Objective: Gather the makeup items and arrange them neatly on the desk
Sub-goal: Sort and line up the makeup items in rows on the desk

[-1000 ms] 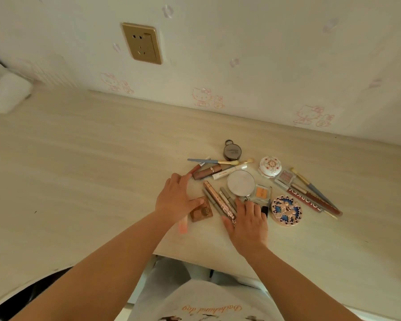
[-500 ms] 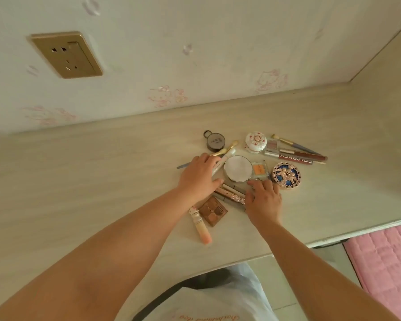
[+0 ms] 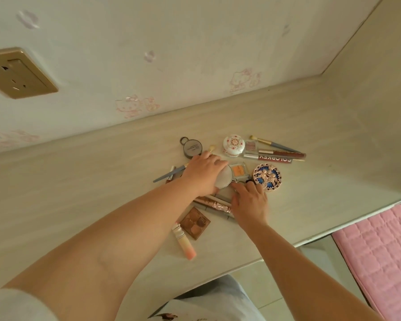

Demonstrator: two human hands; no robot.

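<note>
Makeup lies in a loose cluster on the pale wooden desk (image 3: 79, 205). My left hand (image 3: 203, 173) lies palm down over the left part of a white round compact (image 3: 224, 178), fingers curled on its rim. My right hand (image 3: 250, 202) rests just below, fingertips spread on a clear case next to the orange blush pan (image 3: 239, 170). To the right sits a blue-and-gold ornate compact (image 3: 266, 177). Under my hands lie a rose-gold tube (image 3: 215, 205) and slim pencils. A brown eyeshadow palette (image 3: 195, 223) and a pink tube (image 3: 185, 243) lie nearer me.
Behind the cluster are a dark round compact (image 3: 191, 147), a white floral case (image 3: 233, 145), a COLORKEY tube (image 3: 274, 158) and brushes (image 3: 273, 144). A blue-handled brush (image 3: 169, 176) pokes out left. The wall has a gold socket (image 3: 16, 72). A pink mat (image 3: 380, 251) lies below the desk's front edge.
My left hand has slid right from the brushes onto the white round compact. My right hand moved up toward the blush pan. The view turned slightly, showing more of the desk's right corner.
</note>
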